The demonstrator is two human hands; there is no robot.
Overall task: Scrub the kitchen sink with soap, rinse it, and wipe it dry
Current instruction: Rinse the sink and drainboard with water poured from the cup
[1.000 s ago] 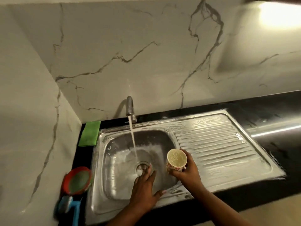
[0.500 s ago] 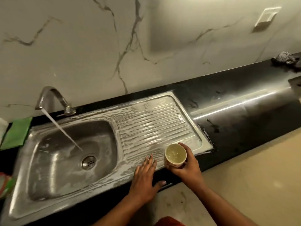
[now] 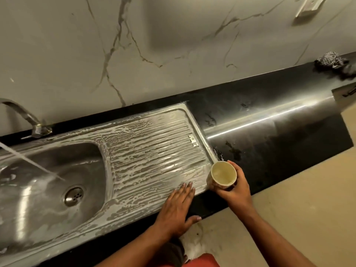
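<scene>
Rinsing stage: under way, judged from suds and running water.
Sink: long stainless steel kitchen sink (image 3: 57, 224) set in black counter (image 3: 269, 132); ribbed drainboard (image 3: 154, 151) streaked with white soap foam.
Tap: curved metal tap (image 3: 23, 116) pouring into basin.
Left hand (image 3: 175, 211): fingers spread flat on drainboard's front edge.
Right hand (image 3: 237, 189): wrapped around patterned paper cup (image 3: 222, 175), over drainboard's near right corner.
Remaining: rinsing foam, wiping dry.
</scene>
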